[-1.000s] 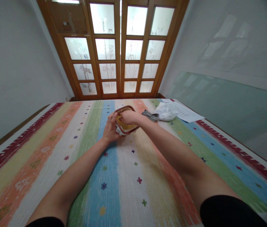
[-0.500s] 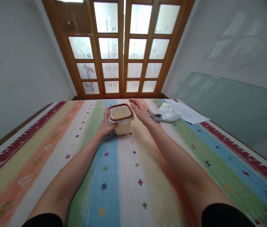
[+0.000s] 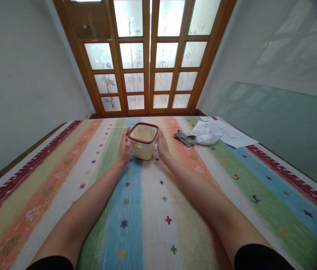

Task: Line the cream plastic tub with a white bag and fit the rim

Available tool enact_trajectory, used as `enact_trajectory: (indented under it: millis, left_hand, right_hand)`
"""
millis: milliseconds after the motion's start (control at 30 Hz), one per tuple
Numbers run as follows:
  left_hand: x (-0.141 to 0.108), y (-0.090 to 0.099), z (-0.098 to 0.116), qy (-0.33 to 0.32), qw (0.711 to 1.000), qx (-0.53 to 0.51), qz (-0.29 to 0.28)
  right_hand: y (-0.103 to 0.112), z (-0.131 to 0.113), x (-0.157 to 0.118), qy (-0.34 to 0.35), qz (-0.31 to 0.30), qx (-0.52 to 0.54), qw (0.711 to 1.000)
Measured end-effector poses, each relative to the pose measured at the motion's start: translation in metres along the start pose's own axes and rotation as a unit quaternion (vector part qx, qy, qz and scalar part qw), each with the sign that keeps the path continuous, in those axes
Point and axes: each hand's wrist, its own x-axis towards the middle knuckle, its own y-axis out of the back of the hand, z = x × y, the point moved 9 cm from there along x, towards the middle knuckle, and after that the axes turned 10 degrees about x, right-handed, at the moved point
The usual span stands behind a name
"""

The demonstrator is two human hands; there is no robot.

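A small cream bin (image 3: pixel 143 152) with a brown rim and a clear plastic liner folded over its edge stands upright on the striped tablecloth. My left hand (image 3: pixel 124 147) is against its left side and my right hand (image 3: pixel 162 143) against its right side, so the bin is held between the two. The fingertips of both hands are partly hidden behind the bin's sides.
Right of the bin lie a crumpled grey cloth (image 3: pixel 185 138), a white plastic bag (image 3: pixel 207 132) and printed paper sheets (image 3: pixel 237 135). The table's far edge runs below a wooden door with glass panes (image 3: pixel 134 56).
My right hand has come down and left onto the bin's right side. My left hand has shifted its hold on the left side. The view has moved slightly.
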Motion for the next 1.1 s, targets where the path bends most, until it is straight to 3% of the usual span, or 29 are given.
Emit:
enact_trajectory:
  millis: [133, 233, 300, 367, 433, 533, 667, 800, 900, 1000, 1100]
  left_hand:
    - [0.0, -0.004, -0.008, 0.062, 0.997, -0.003, 0.034]
    - [0.002, -0.001, -0.023, 0.125, 0.991, -0.009, 0.049]
    - [0.003, 0.004, -0.026, 0.164, 0.984, -0.011, 0.071]
    - [0.003, 0.012, -0.016, 0.166, 0.981, -0.01, 0.102]
    - [0.002, 0.015, 0.005, 0.129, 0.984, 0.011, 0.12]
    - [-0.003, 0.003, 0.033, 0.084, 0.992, 0.031, 0.094]
    - [-0.011, -0.018, 0.041, 0.068, 0.995, 0.035, 0.068]
    - [-0.006, -0.016, 0.024, 0.066, 0.993, 0.022, 0.1]
    - [0.007, -0.007, 0.003, 0.078, 0.991, -0.009, 0.111]
    - [0.02, 0.0, -0.019, 0.117, 0.987, -0.037, 0.101]
    - [0.024, 0.011, -0.023, 0.137, 0.982, -0.028, 0.129]
  right_hand:
    - [0.023, 0.011, 0.009, -0.033, 0.073, -0.033, 0.996]
    - [0.045, 0.003, 0.025, -0.008, 0.128, -0.057, 0.99]
    - [0.051, -0.007, 0.035, 0.016, 0.127, -0.033, 0.991]
    - [0.045, -0.017, 0.043, 0.029, 0.082, 0.02, 0.996]
    - [0.031, -0.026, 0.045, 0.024, 0.01, 0.071, 0.997]
    - [0.004, -0.026, 0.034, -0.029, -0.072, 0.138, 0.987]
    - [-0.016, -0.007, 0.009, -0.103, -0.07, 0.207, 0.97]
    - [-0.013, 0.024, -0.008, -0.143, -0.022, 0.183, 0.972]
    - [0.005, 0.041, -0.007, -0.153, 0.018, 0.14, 0.978]
    - [0.032, 0.043, 0.006, -0.134, 0.074, 0.08, 0.985]
    - [0.051, 0.029, 0.02, -0.082, 0.086, 0.035, 0.992]
